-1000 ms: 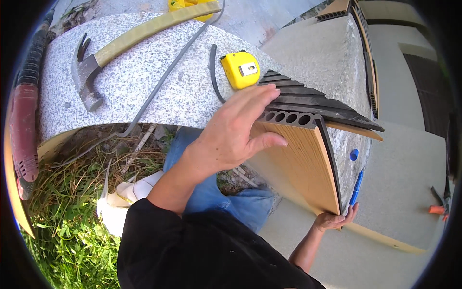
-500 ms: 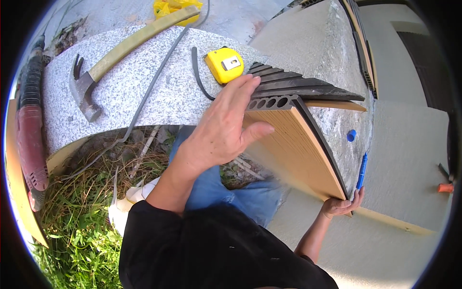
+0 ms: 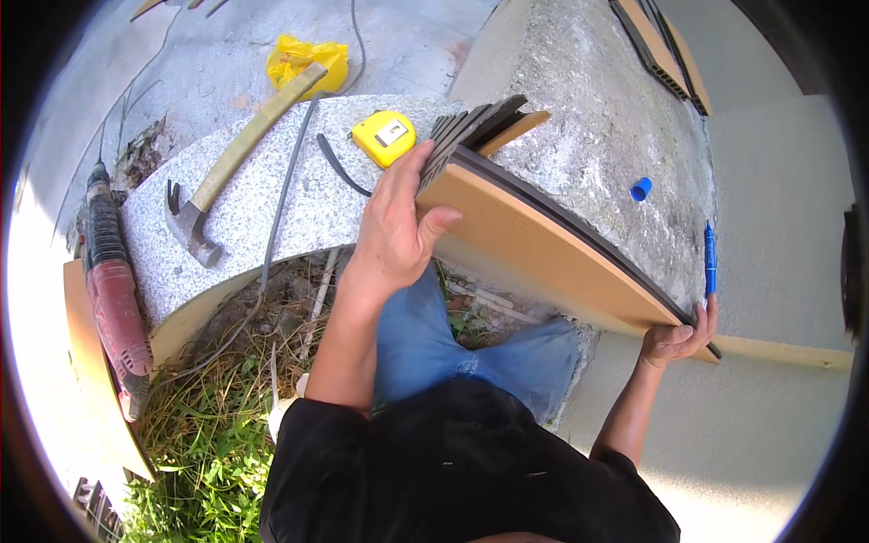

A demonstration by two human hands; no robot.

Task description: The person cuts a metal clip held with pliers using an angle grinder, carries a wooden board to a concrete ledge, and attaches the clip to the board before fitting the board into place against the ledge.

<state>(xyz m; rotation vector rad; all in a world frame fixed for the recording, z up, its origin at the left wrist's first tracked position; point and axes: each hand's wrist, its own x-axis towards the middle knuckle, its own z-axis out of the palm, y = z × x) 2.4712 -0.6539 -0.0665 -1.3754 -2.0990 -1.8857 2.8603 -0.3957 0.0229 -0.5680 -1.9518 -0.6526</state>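
A long tan board (image 3: 534,249) with a dark edge leans against the concrete ledge (image 3: 588,136). My left hand (image 3: 398,226) holds its upper left end, thumb across the tan face, fingertips by dark ribbed pieces (image 3: 471,122). My right hand (image 3: 679,335) grips the lower right end from below, fingertips near a blue pen (image 3: 711,258) on the ledge. A loose blue cap (image 3: 641,188) lies above the board. A yellow tape measure (image 3: 385,138) sits left of the dark pieces on the speckled stone slab (image 3: 158,226).
A hammer (image 3: 249,140) and grey cord lie across the slab, near a yellow plastic bag (image 3: 303,59). A red-and-black power drill (image 3: 118,308) rests at far left beside another board. More boards (image 3: 656,50) lean at top right. Grass and pipes are below the slab.
The board has tilted, showing its long dark top edge and less of its hollow end. Both hands moved with it; the dark pieces now angle upward. The whole view has shifted.
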